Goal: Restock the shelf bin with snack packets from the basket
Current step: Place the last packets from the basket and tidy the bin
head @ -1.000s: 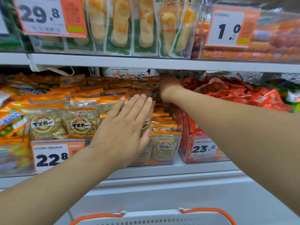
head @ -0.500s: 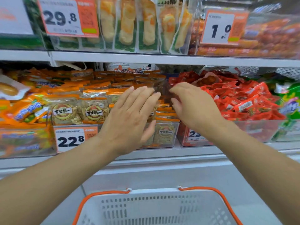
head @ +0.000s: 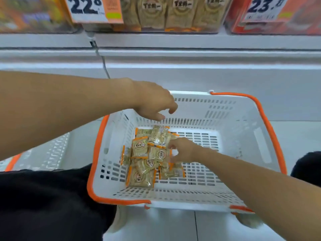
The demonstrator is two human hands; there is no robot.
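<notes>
Two hands that were up at the shelf bin [head: 173, 14] half a second ago are now down over the white basket [head: 243, 129] with the orange rim. At the bin my left palm lay flat against the packets and my right hand was drawing back from the rear; now the bin shows only along the top edge of my view, behind the 22.8 price tag [head: 90, 7], with upright packets showing through its clear front.

My right hand [head: 182, 150] is deep in the basket, its grip half closed, fingers curled onto the heap of snack packets [head: 147, 157] on the basket floor, toward the left wall. It is touching the upper packets of the heap, but I cannot tell whether it has truly got hold of one or is only settling onto them. My left hand [head: 154, 103] hangs above the basket's far left corner, fingers loosely bent downward, holding nothing.

So I judge the tidying at the bin is over and a fresh pickup has begun. Roughly a dozen packets remain in the basket, so several more trips look likely. The film wrappers look slippery and overlap, so a pinch on one may drag its neighbours.
</notes>
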